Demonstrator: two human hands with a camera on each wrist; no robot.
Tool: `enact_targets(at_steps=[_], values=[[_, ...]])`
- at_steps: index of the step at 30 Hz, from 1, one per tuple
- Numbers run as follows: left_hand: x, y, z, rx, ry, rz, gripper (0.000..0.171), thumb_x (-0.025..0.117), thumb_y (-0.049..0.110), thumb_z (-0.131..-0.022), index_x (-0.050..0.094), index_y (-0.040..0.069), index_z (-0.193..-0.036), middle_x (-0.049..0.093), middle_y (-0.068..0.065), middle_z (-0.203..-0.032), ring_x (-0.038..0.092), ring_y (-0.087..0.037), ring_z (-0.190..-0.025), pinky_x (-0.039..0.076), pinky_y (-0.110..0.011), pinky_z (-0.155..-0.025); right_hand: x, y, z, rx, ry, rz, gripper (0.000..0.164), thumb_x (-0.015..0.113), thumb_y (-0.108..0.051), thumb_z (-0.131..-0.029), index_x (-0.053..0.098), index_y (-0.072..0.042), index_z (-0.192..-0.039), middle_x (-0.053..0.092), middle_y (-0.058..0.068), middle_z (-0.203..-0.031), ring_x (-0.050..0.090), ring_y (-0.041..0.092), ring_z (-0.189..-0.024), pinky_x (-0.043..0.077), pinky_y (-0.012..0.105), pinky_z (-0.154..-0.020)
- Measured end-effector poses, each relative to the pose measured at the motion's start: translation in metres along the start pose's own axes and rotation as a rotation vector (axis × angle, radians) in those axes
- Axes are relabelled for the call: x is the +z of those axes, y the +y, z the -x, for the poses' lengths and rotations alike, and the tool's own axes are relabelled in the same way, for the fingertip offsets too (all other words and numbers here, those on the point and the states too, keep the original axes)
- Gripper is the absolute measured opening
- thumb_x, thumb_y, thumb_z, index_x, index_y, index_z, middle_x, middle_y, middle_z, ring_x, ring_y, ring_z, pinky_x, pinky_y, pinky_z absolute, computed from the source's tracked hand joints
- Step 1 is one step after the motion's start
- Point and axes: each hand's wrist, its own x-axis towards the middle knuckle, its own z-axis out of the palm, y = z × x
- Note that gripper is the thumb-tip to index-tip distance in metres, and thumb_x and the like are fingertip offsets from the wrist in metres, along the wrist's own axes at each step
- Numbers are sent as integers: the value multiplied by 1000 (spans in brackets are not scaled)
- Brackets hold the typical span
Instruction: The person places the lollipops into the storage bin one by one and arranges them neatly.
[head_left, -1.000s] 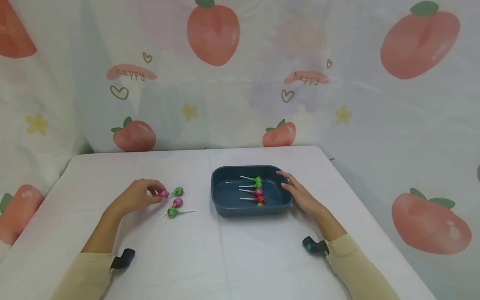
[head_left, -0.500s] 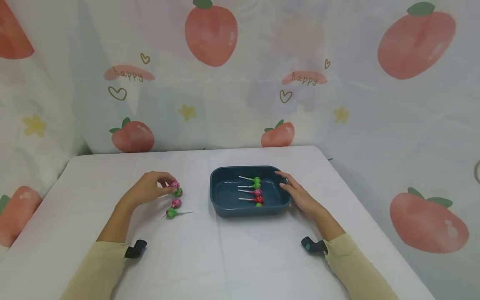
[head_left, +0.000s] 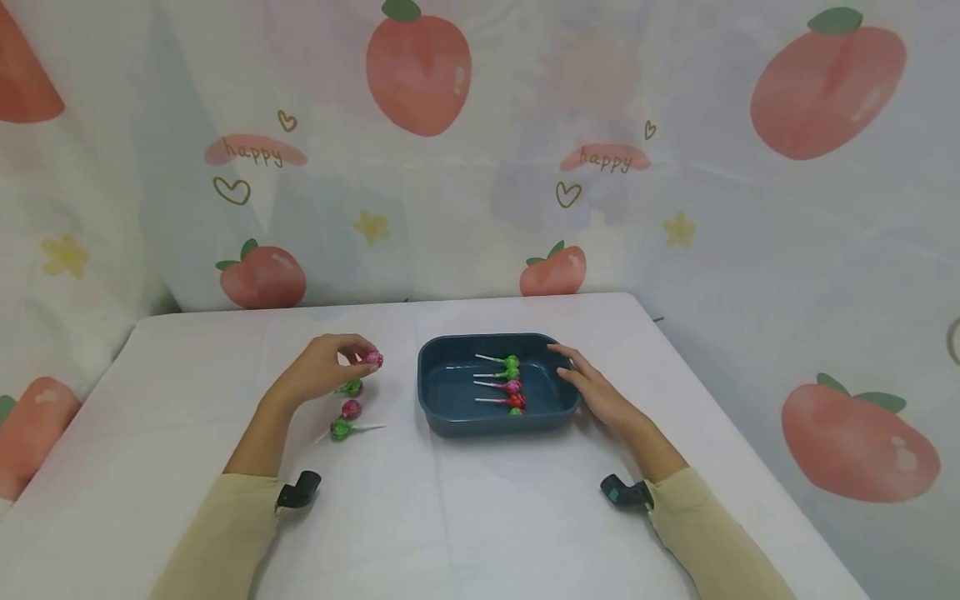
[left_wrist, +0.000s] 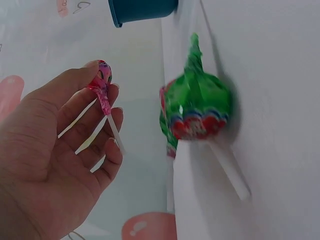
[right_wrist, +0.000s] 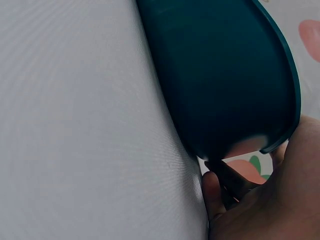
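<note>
Between its thumb and fingertips, my left hand (head_left: 330, 365) pinches a pink-wrapped lollipop (head_left: 375, 358), raised above the table. In the left wrist view the white stick of this lollipop (left_wrist: 103, 82) points down past the fingers. Below the hand lie a green lollipop (head_left: 350, 388), a pink lollipop (head_left: 351, 409) and another green lollipop (head_left: 341, 429). My right hand (head_left: 600, 396) grips the right end of a dark blue dish (head_left: 480, 427), its thumb over the rim. Green, pink and red lollipops (head_left: 512, 387) lie in a column inside, sticks to the left; the front one is partly hidden.
A white cloth covers the table (head_left: 420, 517). Behind and beside it hangs a peach-printed curtain (head_left: 465, 183). Each sleeve carries a small black wrist camera, the left camera (head_left: 300, 490) and the right camera (head_left: 625, 492).
My left hand has lifted the pink lollipop off the table and carried it right and away from me, over the green one, toward the dish. My right hand stays at the dish.
</note>
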Motion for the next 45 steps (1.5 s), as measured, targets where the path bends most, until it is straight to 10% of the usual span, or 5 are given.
enact_targets(at_steps=[45], values=[[42, 69, -55, 175, -37, 78, 23, 80, 23, -93, 77, 14, -114, 69, 3, -95, 60, -20, -95, 48, -39, -79, 2, -2, 3, -23, -11, -26, 50, 42, -38, -112, 34, -31, -161, 14, 6, -171, 3, 37, -156, 4, 71, -115]])
